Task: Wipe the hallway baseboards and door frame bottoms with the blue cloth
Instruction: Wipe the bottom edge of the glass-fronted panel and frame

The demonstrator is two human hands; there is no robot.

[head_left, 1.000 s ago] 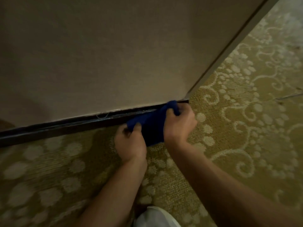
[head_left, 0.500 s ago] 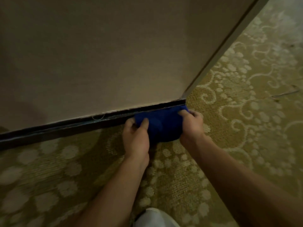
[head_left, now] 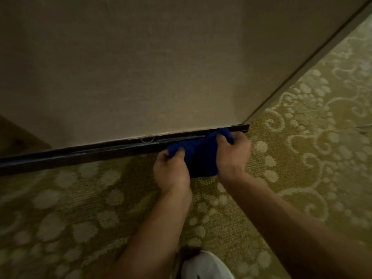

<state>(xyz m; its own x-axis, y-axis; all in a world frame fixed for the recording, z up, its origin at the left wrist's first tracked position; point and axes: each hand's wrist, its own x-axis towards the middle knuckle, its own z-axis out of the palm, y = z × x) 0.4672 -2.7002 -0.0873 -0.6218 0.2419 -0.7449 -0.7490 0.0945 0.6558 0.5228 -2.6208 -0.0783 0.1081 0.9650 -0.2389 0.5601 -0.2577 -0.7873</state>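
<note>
The blue cloth (head_left: 201, 156) is bunched against the dark baseboard (head_left: 84, 154) close to the wall's outer corner. My left hand (head_left: 173, 172) grips the cloth's left end with curled fingers. My right hand (head_left: 233, 154) grips its right end, with the fingers wrapped over the top by the baseboard's end (head_left: 244, 127). The cloth's lower part lies on the carpet between my hands.
A beige wall (head_left: 141, 67) rises above the baseboard. A pale trim strip (head_left: 302, 71) runs away to the upper right from the corner. Patterned yellow-green carpet (head_left: 80, 218) covers the floor. A white shoe (head_left: 205, 266) shows at the bottom edge.
Both hands stay on the cloth at the corner end of the baseboard. Half a second ago they spread it flatter along the baseboard; now it is bunched tighter between them.
</note>
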